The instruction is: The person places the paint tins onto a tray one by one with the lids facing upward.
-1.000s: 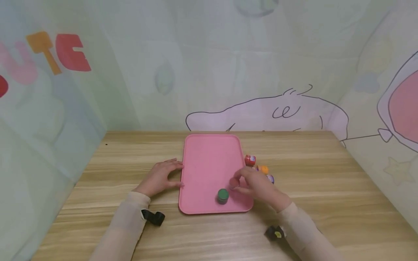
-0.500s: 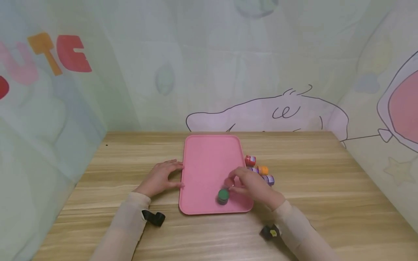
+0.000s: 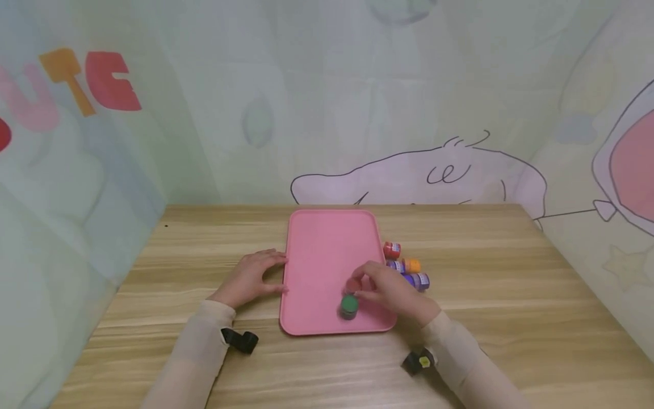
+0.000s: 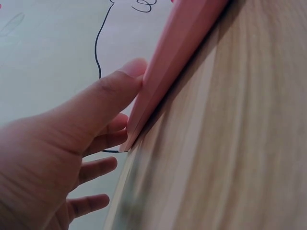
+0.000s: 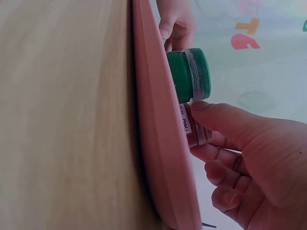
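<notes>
The red pot (image 3: 352, 284) stands on the pink tray (image 3: 327, 250), near the tray's bottom right corner, pinched between the thumb and fingers of the right hand (image 3: 390, 289); the hand's palm lies at about 3 o'clock from it. In the right wrist view the thumb lies across the pot's side (image 5: 194, 127) with the fingers curled round behind. Touching or just beside it, at about 6 o'clock, sits the green pot (image 3: 349, 307), also on the tray.

Off the tray, on the table (image 3: 511, 295), a small cluster of pots (image 3: 406, 267) lies at about 2 o'clock from the hand.

The left hand (image 3: 250, 278) rests on the table at 9 o'clock, thumb and fingertips pinching the tray's left edge (image 4: 158, 81)
</notes>
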Demonstrator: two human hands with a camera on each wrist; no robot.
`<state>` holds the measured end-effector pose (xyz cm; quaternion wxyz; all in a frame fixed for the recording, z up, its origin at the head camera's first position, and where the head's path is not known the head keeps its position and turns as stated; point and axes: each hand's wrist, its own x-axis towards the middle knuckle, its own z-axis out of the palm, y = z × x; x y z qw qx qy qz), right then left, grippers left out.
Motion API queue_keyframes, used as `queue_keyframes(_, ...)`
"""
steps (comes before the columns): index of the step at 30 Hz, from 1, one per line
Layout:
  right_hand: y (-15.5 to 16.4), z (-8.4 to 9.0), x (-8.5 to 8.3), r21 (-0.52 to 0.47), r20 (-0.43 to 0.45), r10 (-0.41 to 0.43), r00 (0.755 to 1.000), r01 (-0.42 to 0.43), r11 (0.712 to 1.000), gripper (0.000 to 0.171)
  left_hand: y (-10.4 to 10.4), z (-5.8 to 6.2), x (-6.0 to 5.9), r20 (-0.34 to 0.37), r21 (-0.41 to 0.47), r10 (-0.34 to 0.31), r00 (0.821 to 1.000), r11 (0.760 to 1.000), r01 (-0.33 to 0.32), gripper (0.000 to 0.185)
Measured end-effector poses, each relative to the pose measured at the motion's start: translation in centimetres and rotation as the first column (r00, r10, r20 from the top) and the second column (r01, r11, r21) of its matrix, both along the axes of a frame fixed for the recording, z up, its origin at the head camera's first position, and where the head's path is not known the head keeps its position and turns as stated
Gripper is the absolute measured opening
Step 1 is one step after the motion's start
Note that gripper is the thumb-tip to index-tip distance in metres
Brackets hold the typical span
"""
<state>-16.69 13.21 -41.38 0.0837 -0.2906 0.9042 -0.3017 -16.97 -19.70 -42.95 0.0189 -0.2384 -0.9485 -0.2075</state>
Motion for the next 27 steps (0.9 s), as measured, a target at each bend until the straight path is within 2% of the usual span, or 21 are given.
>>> queue_keyframes(9,0.03,-0.42,-0.14,-0.006,-0.055,0.016,0.998,-0.017,1.000,0.032,-0.04,-0.16,-0.10,0.011,0.004,0.009,1.000,1.000,-0.009,0.067)
queue_keyframes(27,0.02,-0.40,-0.20,0.017,-0.067,0.010,0.998,-0.008,1.000,0.035,-0.12,-0.25,-0.19,0.033,-0.005,0.013,0.999,1.000,-0.013,0.068)
